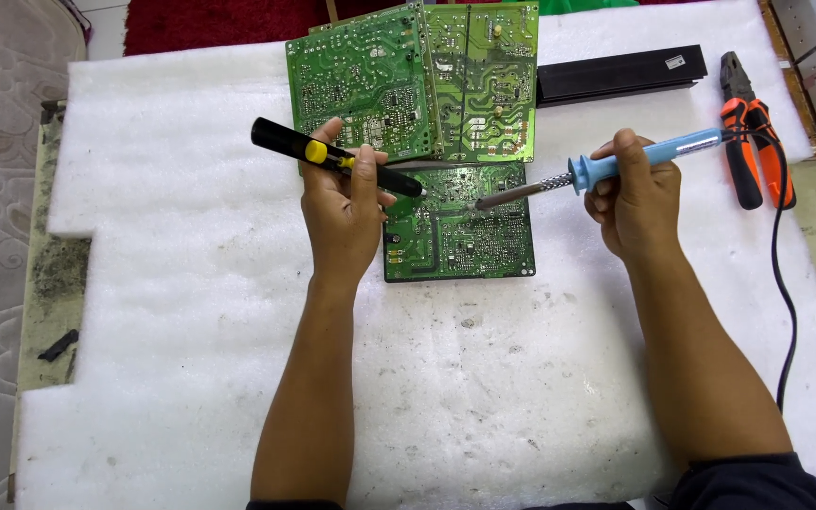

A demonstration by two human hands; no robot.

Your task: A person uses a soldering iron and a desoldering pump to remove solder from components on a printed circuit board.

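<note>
My left hand [342, 203] grips a black tool with a yellow button, a desoldering pump [332, 156], its tip pointing right over a green circuit board [460, 231]. That board lies solder side up on white foam. Held in my right hand [633, 194] is a blue-handled soldering iron [606, 170], and its metal tip touches the board near its upper middle. Two more green boards [417, 80] lie just behind the first one, also solder side up.
A white foam sheet [427, 378] covers the work surface. A long black box [620, 74] lies behind my right hand. Orange-and-black pliers [753, 142] rest at the right, beside the iron's black cord [786, 283]. A patterned mattress edge shows at the left.
</note>
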